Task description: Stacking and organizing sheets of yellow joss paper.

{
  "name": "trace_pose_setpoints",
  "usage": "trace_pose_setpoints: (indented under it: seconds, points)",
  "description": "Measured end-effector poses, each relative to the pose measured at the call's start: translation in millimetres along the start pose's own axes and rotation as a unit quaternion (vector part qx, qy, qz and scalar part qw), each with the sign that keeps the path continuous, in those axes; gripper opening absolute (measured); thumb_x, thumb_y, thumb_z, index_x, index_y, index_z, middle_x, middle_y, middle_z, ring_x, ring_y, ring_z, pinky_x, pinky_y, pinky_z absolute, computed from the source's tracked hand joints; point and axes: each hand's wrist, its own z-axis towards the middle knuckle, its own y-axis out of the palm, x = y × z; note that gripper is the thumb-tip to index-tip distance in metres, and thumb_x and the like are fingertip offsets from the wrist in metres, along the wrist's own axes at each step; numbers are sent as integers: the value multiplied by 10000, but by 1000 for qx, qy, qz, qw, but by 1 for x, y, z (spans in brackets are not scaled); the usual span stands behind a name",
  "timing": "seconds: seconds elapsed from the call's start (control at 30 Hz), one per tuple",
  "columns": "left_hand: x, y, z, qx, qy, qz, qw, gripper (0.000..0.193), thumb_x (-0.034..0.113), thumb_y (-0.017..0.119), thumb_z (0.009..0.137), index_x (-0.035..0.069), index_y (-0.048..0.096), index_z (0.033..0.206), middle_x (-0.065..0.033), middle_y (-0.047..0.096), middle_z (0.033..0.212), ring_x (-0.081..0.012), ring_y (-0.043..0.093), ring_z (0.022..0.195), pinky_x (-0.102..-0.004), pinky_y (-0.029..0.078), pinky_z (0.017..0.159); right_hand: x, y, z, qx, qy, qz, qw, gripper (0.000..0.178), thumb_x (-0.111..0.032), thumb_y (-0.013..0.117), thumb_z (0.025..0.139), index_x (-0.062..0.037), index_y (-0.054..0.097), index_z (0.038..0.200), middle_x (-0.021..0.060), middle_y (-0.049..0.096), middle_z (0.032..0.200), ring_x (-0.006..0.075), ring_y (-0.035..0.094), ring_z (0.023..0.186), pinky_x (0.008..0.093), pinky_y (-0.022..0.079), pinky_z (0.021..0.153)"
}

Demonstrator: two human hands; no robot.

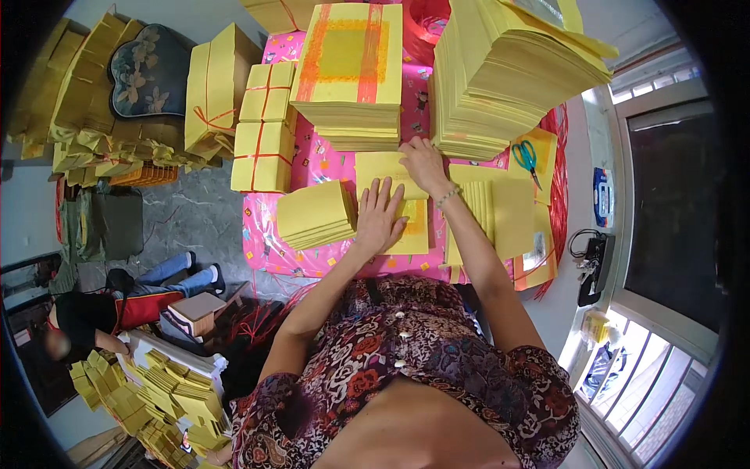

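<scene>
A yellow paper sheet point(419, 241) with a golden square lies in front of me, its far part folded over. My left hand point(380, 217) rests flat on it, fingers stretched and slightly apart. At the sheet's far right corner, my right hand point(423, 166) has bent fingers closed on the paper's edge; the fingertips are partly hidden. A bracelet circles the right wrist. Left of the sheet sits a small stack of folded yellow paper point(314, 215). More folded yellow paper point(475, 209) stands in a row under my right forearm.
Tall yellow paper stacks point(508, 86) and a printed pile point(351, 59) stand at the back of the pink-covered table point(269, 254). Bundles tied with red string point(264, 152) sit at left. Teal scissors point(526, 158) lie at right. Another person point(90, 320) sits lower left.
</scene>
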Motion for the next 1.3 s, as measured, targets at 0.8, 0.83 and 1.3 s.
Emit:
trace_pose_setpoints:
  seconds: [0.8,0.83,1.3]
  points:
    - [-3,8,0,-14,-2,0,1000,774,388,617,901,103,297,1545,-234,264,1571,-464,202,1453,-591,198,1167,-3,1,1,-33,48,11,998,252,-197,692,856,-96,661,1085,110,621,1080,321,565,1107,480,428,977]
    - [-3,8,0,-15,-2,0,1000,774,388,617,901,103,297,1545,-234,264,1571,-464,202,1453,-591,198,1167,-2,1,1,-33,48,11,998,252,-197,692,856,-96,661,1085,110,621,1080,321,565,1107,480,428,977]
    - [-9,15,-3,-3,8,-13,1000,802,433,617,893,102,294,1549,-214,255,1590,-467,185,1464,-599,192,1166,-5,2,-1,-42,51,0,998,264,-184,659,883,-100,646,1133,108,612,1107,310,559,1114,470,431,943]
